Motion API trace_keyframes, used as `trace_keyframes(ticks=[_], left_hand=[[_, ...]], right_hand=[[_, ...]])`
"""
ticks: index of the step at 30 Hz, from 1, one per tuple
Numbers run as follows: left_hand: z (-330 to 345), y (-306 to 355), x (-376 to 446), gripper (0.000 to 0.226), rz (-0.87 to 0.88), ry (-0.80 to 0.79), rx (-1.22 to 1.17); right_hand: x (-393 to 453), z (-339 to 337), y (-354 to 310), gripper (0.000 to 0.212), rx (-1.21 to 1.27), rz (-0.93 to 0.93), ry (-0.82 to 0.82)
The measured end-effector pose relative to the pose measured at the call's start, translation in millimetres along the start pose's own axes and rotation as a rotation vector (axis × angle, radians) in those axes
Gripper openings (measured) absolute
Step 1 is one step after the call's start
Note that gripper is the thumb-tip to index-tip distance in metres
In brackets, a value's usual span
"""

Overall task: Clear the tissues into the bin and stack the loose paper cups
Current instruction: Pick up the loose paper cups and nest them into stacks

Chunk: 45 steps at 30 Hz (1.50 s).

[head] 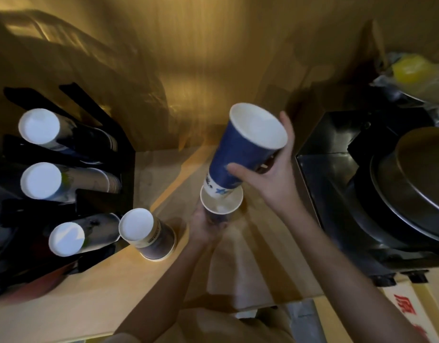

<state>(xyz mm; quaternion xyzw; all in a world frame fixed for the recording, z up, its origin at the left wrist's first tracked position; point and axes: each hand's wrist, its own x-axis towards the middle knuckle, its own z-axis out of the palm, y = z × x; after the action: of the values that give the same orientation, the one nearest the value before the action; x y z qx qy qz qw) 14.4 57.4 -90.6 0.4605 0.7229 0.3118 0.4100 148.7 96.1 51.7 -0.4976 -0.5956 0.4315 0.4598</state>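
My right hand [270,174] grips a tall blue paper cup [240,149], tilted with its white mouth facing up and toward me. Its base sits inside the mouth of a second paper cup [225,206], which my left hand [203,226] holds from below over the wooden counter [89,305]. An upside-down paper cup [146,233] stands loose on the counter to the left of my left hand. No tissues or bin are visible.
A black cup rack [109,149] at the left holds three stacks of cups lying on their sides, bottoms toward me. A black machine [342,184] with a round metal lid stands close on the right. A yellow item in plastic [411,70] lies at the far right.
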Motion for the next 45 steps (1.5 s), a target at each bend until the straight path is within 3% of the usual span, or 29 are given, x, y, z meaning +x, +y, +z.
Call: trace_keyframes(ticks=[8, 13, 19, 25, 27, 31, 35, 45], left_hand=[[1.3, -0.9, -2.6, 0.077, 0.112, 0.032, -0.028], [3.5, -2.6, 1.0, 0.068, 0.027, -0.017, -0.084], [1.7, -2.7, 0.6, 0.073, 0.025, -0.006, -0.023], [-7.2, -1.6, 15.7, 0.068, 0.028, 0.02, -0.032], [-14.0, 5.2, 18.5, 0.062, -0.019, 0.053, -0.155], [-21.7, 16.3, 25.2, 0.094, 0.048, 0.164, -0.235], [-31.2, 25.3, 37.6, 0.091, 0.074, 0.264, -0.29], [-34.2, 27.0, 53.8, 0.085, 0.024, 0.281, -0.284]], right_hand=[[-26.3, 23.1, 51.0, 0.103, -0.272, 0.034, -0.14], [-28.4, 22.2, 63.6, 0.092, -0.507, 0.056, -0.21], [-27.7, 17.7, 71.8, 0.102, -0.701, 0.062, -0.315], [-6.7, 29.3, 61.3, 0.101, -0.671, 0.022, -0.334], [3.1, 37.3, 57.0, 0.096, -0.674, -0.001, -0.361], [21.4, 53.4, 56.9, 0.09, -0.683, -0.011, -0.39], [43.3, 64.7, 58.0, 0.091, -0.646, 0.008, -0.404], [59.2, 71.1, 59.7, 0.089, -0.611, 0.009, -0.379]])
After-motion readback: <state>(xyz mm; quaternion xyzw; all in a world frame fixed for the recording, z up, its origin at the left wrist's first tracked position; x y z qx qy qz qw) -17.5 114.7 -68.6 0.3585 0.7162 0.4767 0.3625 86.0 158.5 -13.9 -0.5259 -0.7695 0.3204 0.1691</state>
